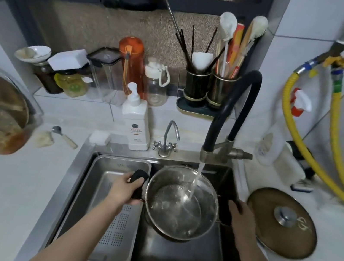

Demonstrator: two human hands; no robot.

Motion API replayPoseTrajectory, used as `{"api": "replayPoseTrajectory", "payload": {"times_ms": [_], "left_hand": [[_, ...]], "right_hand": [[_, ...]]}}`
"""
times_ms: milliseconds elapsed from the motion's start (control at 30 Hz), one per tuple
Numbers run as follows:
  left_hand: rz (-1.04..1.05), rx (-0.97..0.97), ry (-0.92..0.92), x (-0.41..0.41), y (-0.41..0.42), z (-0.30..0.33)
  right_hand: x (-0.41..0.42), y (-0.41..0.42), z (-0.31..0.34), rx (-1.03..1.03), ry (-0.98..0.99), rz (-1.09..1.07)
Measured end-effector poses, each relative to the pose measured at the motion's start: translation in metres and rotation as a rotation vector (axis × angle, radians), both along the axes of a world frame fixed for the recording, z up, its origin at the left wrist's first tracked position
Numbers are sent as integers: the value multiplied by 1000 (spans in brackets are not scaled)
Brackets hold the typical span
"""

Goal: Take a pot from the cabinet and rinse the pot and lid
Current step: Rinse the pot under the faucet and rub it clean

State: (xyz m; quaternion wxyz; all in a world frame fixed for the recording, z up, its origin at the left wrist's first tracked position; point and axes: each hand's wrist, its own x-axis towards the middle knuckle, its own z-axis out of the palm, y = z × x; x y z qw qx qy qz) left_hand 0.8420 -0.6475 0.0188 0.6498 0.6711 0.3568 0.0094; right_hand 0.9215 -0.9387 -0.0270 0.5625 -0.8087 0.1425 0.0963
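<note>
Rinsing step: round stainless steel pot (181,202) held in the steel sink (179,259) under the black-hose tap (233,108) stream, left hand (127,189) grip clenched on its black handle, right hand (241,212) seemingly likewise, brownish glass lid (281,221) waiting on the desk; next swirl and tip out.

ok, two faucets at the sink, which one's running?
The tall black-hosed faucet on the right: its stream falls into the pot. The small chrome faucet beside the soap bottle is dry.
</note>
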Motion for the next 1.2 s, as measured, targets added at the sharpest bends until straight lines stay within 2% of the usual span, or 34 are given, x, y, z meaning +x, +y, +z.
{"api": "replayPoseTrajectory", "payload": {"times_ms": [167,333,533,800,933,1100,1200], "left_hand": [[44,-76,6,0,7,0],[121,-120,-44,6,23,7],[1,-138,-39,8,5,1],[65,-107,13,-1,40,8],[32,-139,13,13,20,6],[-25,-226,48,10,0,-6],[22,-226,58,4,15,-4]], "right_hand": [[-16,9,3,174,26,-28],[3,29,15,297,6,-72],[-7,1,17,220,-12,-185],[-20,35,17,195,8,-158],[-18,18,34,172,-32,-231],[-43,-12,25,249,-28,-336],[-52,-3,10,295,45,-308]]}}
